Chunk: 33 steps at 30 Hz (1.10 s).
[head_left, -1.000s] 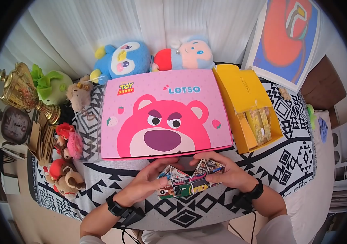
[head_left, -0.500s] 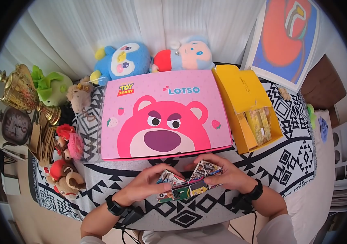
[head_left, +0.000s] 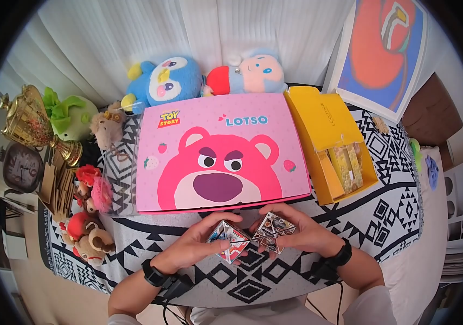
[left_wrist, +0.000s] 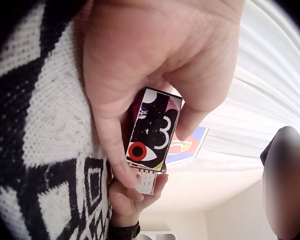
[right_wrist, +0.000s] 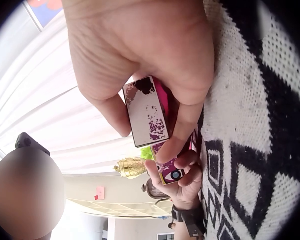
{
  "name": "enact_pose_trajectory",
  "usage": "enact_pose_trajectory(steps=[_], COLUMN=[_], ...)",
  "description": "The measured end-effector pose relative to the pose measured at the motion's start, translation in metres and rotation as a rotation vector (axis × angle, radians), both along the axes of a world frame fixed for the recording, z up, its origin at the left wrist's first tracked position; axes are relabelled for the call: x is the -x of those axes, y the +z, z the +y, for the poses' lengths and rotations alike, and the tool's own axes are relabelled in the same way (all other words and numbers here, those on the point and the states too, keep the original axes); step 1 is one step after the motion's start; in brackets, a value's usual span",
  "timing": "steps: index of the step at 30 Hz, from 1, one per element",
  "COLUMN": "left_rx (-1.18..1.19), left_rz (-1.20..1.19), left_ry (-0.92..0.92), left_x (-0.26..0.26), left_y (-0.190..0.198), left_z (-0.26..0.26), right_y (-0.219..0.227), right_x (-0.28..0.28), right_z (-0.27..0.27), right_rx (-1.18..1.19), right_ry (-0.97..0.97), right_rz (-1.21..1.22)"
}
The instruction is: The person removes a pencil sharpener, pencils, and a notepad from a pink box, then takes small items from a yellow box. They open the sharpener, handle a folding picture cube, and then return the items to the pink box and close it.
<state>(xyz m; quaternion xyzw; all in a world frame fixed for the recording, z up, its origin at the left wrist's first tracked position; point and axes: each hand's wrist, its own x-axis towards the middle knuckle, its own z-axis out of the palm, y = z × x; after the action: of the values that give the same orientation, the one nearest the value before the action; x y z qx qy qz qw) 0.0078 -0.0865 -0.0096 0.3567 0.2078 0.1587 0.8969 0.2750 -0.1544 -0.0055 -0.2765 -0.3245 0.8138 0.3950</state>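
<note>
Between both hands is a folding geometric puzzle (head_left: 230,240) with colourful printed faces, spread into two pointed halves that meet at the middle. My left hand (head_left: 203,241) grips the left half, thumb on the near face and fingers behind. The right half is held by my right hand (head_left: 306,234) in the same way. In the left wrist view a black panel (left_wrist: 151,131) with a red eye shows between thumb and fingers. A whitish panel (right_wrist: 148,116) with purple specks faces the right wrist view. The puzzle is held close over the patterned cloth.
A pink Lotso box (head_left: 215,157) lies just beyond the hands. On its right stands an opened yellow box (head_left: 323,122) with small packages. Plush toys (head_left: 174,81) line the back; a gold trophy (head_left: 28,122) and a clock (head_left: 21,168) stand at left, above a monkey-like plush (head_left: 88,238).
The puzzle has gone from one long block with two peaks to two separate-looking pointed halves joined at the centre. Both hands have turned their halves while staying in nearly the same place.
</note>
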Motion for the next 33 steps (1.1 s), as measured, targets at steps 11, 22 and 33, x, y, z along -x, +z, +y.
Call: enact_pose_trajectory(steps=[11, 22, 33], left_rx=[-0.120, -0.147, -0.183], left_rz=[0.117, 0.175, 0.172], left_ry=[0.072, 0.052, 0.109], left_x=[0.000, 0.000, 0.000], left_y=[-0.006, -0.005, -0.012], left_z=[0.002, 0.001, -0.001], right_y=[0.002, 0.009, -0.005], right_x=[0.001, -0.003, 0.000], right_z=[0.001, 0.002, -0.001], right_rx=[0.057, -0.002, 0.037], right_ry=[0.002, 0.065, -0.049], right_rz=[-0.052, -0.233, -0.194])
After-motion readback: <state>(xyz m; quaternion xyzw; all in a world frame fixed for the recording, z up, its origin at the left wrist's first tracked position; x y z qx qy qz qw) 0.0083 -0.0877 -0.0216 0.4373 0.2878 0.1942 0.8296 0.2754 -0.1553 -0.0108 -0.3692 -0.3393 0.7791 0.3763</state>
